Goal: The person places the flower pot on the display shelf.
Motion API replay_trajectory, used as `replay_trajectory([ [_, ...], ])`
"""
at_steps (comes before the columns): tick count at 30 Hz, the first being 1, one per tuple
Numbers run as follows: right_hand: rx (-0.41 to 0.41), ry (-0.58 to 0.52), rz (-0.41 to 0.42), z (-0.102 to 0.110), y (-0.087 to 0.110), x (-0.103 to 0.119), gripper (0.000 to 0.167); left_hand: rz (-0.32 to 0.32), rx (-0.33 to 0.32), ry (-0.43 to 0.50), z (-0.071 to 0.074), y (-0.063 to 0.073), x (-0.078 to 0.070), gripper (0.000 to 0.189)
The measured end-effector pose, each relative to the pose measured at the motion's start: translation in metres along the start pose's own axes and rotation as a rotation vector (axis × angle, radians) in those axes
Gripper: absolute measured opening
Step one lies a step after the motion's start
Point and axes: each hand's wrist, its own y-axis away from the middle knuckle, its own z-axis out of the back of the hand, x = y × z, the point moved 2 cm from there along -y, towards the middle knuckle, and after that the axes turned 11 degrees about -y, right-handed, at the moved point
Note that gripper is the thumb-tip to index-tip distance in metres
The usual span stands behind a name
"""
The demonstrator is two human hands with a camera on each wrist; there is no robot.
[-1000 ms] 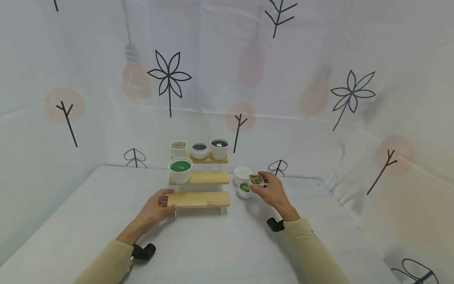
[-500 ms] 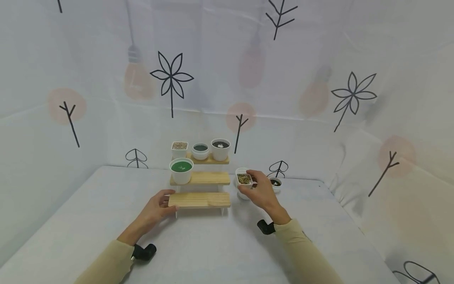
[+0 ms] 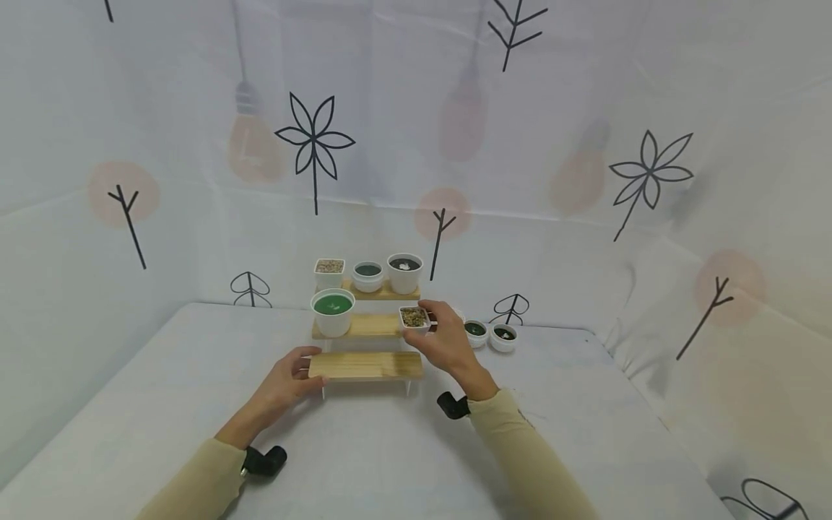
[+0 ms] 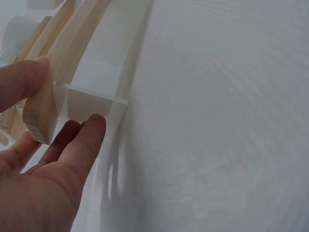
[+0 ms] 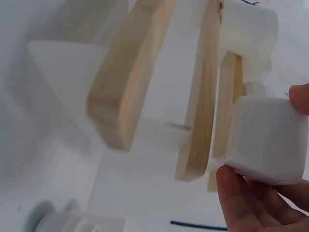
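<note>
In the head view my right hand [image 3: 448, 343] holds a small square white pot [image 3: 414, 318] with a greenish-brown filling, at the right end of the middle board [image 3: 373, 326] of a three-tier wooden stand. From the right wrist, the pot's white side [image 5: 268, 137] shows between thumb and fingertips, close to the boards; whether it touches wood I cannot tell. My left hand [image 3: 286, 379] grips the left end of the stand's lowest board [image 3: 367, 366]. The left wrist view has its thumb [image 4: 24, 79] on the board and its fingers near the clear support [image 4: 89, 104].
A round pot with green contents [image 3: 333, 312] stands on the middle board's left. Along the top board sit a square pot [image 3: 329, 274], a low round pot [image 3: 368, 278] and a taller pot [image 3: 405, 274]. Two low round pots [image 3: 503, 338] stand on the table, right of my right hand.
My right hand has carried the square pot leftward, from above the pots on the table to the middle board. The left hand has stayed at the stand.
</note>
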Motion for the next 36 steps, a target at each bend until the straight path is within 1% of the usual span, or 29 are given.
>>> replay_trajectory([
  [2, 0.004, -0.009, 0.017, -0.006, -0.004, 0.003, 0.061, 0.002, 0.0, -0.002, 0.0, 0.0, 0.0, 0.067],
  [9, 0.006, -0.02, 0.026, -0.026, -0.016, 0.012, 0.06, -0.002, -0.006, 0.002, 0.0, -0.003, 0.002, 0.066],
  [16, 0.011, -0.03, 0.049, -0.041, -0.024, 0.014, 0.058, -0.001, -0.01, 0.006, -0.001, -0.003, 0.002, 0.066],
  [26, 0.015, 0.014, 0.019, -0.057, -0.029, 0.012, 0.058, -0.001, -0.005, 0.01, -0.002, 0.0, 0.001, 0.063],
  [32, 0.031, -0.004, 0.001, -0.064, -0.031, 0.013, 0.056, -0.009, -0.004, 0.014, 0.0, 0.0, 0.002, 0.065],
  [36, 0.036, -0.011, 0.007, -0.067, -0.032, 0.013, 0.053, -0.012, -0.006, 0.012, 0.002, -0.001, 0.003, 0.065],
])
